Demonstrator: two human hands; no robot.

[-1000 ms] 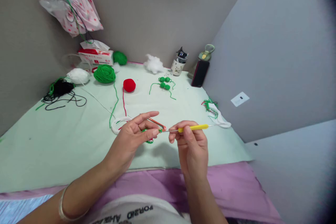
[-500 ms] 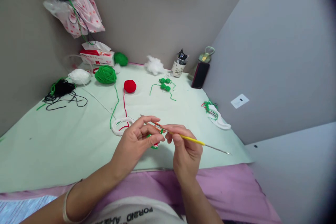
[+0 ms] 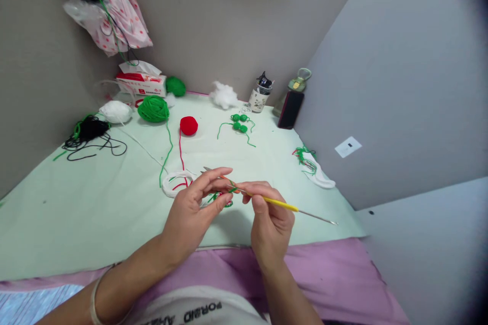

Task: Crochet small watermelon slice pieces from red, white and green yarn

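My left hand (image 3: 189, 218) pinches a small crochet piece (image 3: 229, 204) in green, red and white, partly hidden by the fingers. My right hand (image 3: 271, 226) grips a crochet hook (image 3: 282, 204) with a yellow handle; one metal end points right, the other reaches the green yarn at my left fingertips. Just behind the fingers, scissors (image 3: 206, 168) show grey tips and a bit of orange handle. A loose coil of white yarn (image 3: 168, 189) lies left of my left hand, with red and green strands crossing it.
On the table stand a red yarn ball (image 3: 188, 126), a green yarn ball (image 3: 153, 108), a white ball (image 3: 115, 111) and black yarn (image 3: 89, 129). Small green crochet pieces (image 3: 240, 124), white stuffing (image 3: 223, 95), a cup (image 3: 260, 97) and a phone (image 3: 291, 110) are further back.
The crochet piece has turned slightly in my left fingers, and the hook's working end has shifted a little against the green yarn. Both hands stay in nearly the same place.
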